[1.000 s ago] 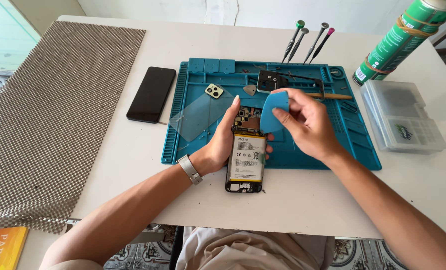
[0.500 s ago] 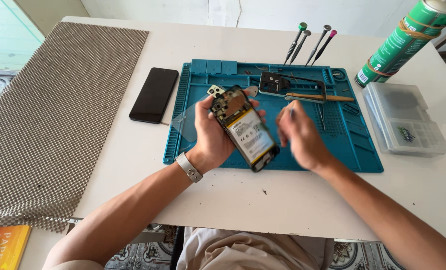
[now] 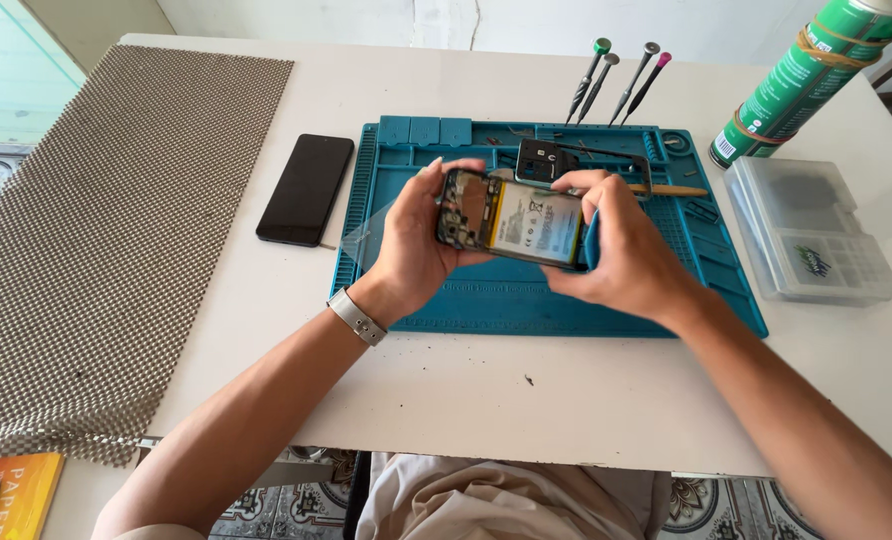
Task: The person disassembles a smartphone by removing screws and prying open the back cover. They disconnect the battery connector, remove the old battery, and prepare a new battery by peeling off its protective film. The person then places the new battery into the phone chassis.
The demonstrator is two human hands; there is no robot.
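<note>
An opened phone (image 3: 514, 219) with its back off, showing a white battery and circuit board, is held sideways above the blue repair mat (image 3: 466, 300). My left hand (image 3: 414, 240) grips its left end. My right hand (image 3: 621, 250) grips its right end, and a sliver of a blue pick shows under those fingers. A black phone part (image 3: 541, 160) lies on the mat just behind the phone.
A black phone (image 3: 306, 188) lies left of the mat. Several screwdrivers (image 3: 616, 80) stand at the mat's far edge. A green spray can (image 3: 806, 75) and a clear parts box (image 3: 811, 232) sit at the right. A woven mat (image 3: 106, 230) covers the left.
The phone was lifted off the mat and turned from upright to sideways. My right hand moved from beside it onto its right end.
</note>
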